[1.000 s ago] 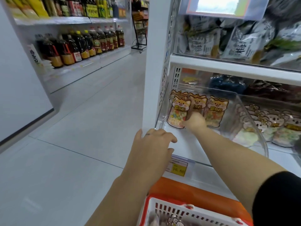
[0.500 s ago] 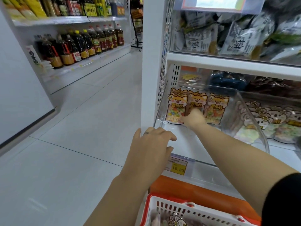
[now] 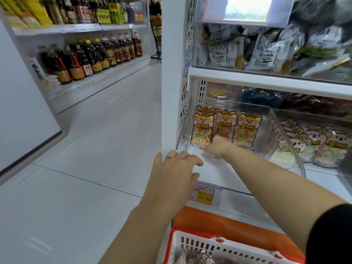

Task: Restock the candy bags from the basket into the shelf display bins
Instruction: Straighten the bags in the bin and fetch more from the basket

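- Three orange pouch-shaped candy bags printed with a cartoon fox face [image 3: 247, 128] stand in a row at the back of a clear plastic display bin [image 3: 282, 136] on the lower shelf.
- Each bag is upright, its long axis vertical. The fox-ear top points up, the see-through window of coloured sweets sits low, and the printed front faces out toward the aisle.
- The left-most bag stands just beside the bin's left wall, and the three bags touch or overlap edge to edge.
- The right hand [image 3: 219, 147] reaches deep into the bin and sits at the foot of the middle bag, overlapping its lower edge.
- Its fingers are curled into a loose fist seen from behind and blurred. I cannot tell whether they pinch the bag or only touch it.
- The left hand [image 3: 173, 174] lies at the bin's front left corner, well in front of the bags. Its fingers are spread and only lightly bent over the rim, and it holds nothing.
- A white slotted plastic basket with a red rim [image 3: 209, 242] sits below the forearms, with more printed bags partly visible inside.
- A yellow price tag reading 16.80 [image 3: 204, 196] is fixed to the shelf edge under the left hand.
- The neighbouring bin to the right holds pale candy bags printed with a bear face [image 3: 320, 147].
- Dark oil bottles [image 3: 91, 58] line the shelves across the aisle.
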